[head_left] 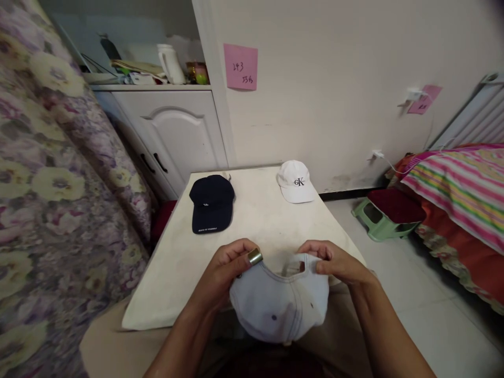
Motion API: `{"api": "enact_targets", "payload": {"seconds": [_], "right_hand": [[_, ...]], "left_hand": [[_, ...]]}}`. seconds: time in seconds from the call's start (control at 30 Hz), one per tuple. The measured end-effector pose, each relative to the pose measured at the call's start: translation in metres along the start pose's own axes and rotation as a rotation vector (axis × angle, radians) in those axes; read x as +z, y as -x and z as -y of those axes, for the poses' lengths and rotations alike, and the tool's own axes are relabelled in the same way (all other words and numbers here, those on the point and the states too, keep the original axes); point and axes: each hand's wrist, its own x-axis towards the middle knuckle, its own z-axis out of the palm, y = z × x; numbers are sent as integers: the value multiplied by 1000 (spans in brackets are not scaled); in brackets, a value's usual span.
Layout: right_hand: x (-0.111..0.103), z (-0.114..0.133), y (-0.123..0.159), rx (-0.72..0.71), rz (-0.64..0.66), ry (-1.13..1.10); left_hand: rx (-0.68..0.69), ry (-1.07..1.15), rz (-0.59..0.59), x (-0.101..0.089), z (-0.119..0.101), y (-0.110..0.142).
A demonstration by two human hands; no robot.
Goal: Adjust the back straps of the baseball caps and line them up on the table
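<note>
A pale blue-grey baseball cap [275, 304] is held at the table's near edge, its back opening facing up and away from me. My left hand [232, 268] pinches the left end of the opening, where a brass-coloured buckle sits by the thumb. Gripping the right end, beside a small slot in the fabric, is my right hand [331, 262]. The two ends of the strap are apart. A navy cap [212, 202] lies at the table's back left, brim toward me. At the back right rests a white cap [295, 181] with black letters on its front.
The cream-covered table [255, 220] stands against the wall. A floral curtain [71, 210] hangs on the left, near a white cabinet [177, 131]. On the right are a green stool [372, 218] with a dark red top and a bed with a striped cover [464, 178].
</note>
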Motion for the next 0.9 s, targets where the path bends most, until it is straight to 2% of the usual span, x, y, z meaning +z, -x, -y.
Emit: {"api": "enact_targets", "payload": {"seconds": [0.13, 0.23, 0.33, 0.47, 0.57, 0.67, 0.8, 0.9], "right_hand": [[-2, 4, 2, 34, 85, 26], [4, 4, 4, -6, 144, -72], [12, 3, 0, -104, 38, -218], [18, 7, -22, -178, -86, -367], [10, 8, -49, -198, -142, -421], [-2, 1, -75, -190, -163, -503], [-14, -13, -94, -140, -134, -567], [-19, -21, -101, -113, -95, -595]], "left_hand": [[28, 17, -9, 2, -11, 0], [23, 72, -5, 6, -22, 0], [7, 161, -29, 7, -32, -7], [29, 317, -90, -1, -36, -35], [4, 443, -93, -18, -20, -62], [-73, 518, -37, -39, 12, -79], [3, 633, -9, -60, 53, -83], [22, 642, -13, -67, 66, -84]]}}
